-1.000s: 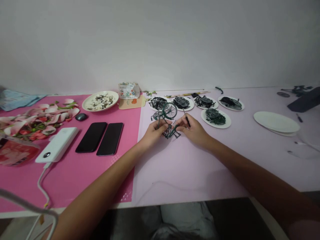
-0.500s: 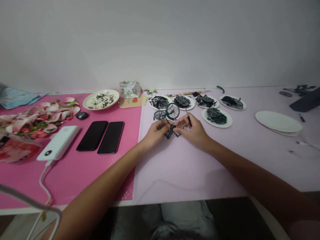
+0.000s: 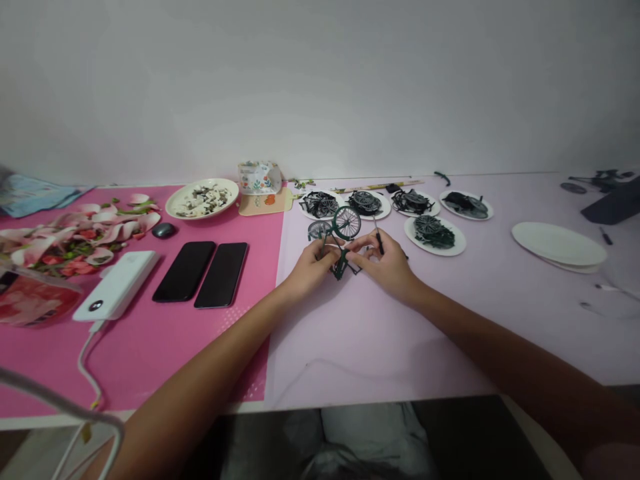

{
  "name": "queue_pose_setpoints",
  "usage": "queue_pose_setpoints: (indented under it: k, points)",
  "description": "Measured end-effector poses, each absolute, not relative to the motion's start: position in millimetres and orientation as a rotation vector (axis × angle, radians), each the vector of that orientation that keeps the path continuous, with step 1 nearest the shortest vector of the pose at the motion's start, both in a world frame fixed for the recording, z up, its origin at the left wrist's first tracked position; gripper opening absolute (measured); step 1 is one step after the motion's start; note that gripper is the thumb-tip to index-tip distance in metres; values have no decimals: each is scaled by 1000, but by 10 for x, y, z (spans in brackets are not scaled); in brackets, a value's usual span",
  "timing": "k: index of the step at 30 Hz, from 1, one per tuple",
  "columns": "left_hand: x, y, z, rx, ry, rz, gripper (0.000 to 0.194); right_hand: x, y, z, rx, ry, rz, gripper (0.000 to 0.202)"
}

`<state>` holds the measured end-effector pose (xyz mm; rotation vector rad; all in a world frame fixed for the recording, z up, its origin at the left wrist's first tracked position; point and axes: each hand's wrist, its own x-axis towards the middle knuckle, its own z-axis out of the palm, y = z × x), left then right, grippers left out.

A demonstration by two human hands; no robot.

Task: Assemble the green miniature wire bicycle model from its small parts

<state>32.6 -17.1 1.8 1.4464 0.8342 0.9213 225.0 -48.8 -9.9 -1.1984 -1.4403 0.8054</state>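
A small dark green model bicycle is held just above the pale lilac table, between both hands. My left hand grips its frame from the left, below the spoked wheel. My right hand touches the frame from the right and also holds a thin black screwdriver, tip pointing up and away. A second smaller grey wheel sits to the left of the green one. The lower part of the frame is hidden between my fingers.
Several white plates of dark parts lie behind the hands. Stacked plates sit far right. On the pink mat are two black phones, a white power bank, a mouse, a bowl and flower petals.
The hands have drawn slightly closer together around the bicycle, which has tilted a little. The view has shifted slightly.
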Motion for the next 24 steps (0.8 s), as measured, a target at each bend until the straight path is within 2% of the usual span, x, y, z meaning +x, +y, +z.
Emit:
queue_pose_setpoints:
  k: [3, 8, 11, 17, 24]
  points:
    - [325, -169, 14, 1428, 849, 918, 15, 2264, -465, -131, -1191, -1405, 877, 57]
    - [310, -143, 8, 1462, 856, 932, 15, 2286, -401, -167, -1139, -1310, 1011, 70]
    - [290, -133, 19, 1469, 861, 908, 21, 2299, -381, -139, -1124, -1262, 1082, 76]
    - [269, -153, 9, 1392, 777, 854, 44, 2344, -380, -48, -1136, -1205, 1131, 81]
    - [274, -179, 6, 1414, 762, 823, 40, 2362, -371, -57, -1129, -1221, 1108, 79]
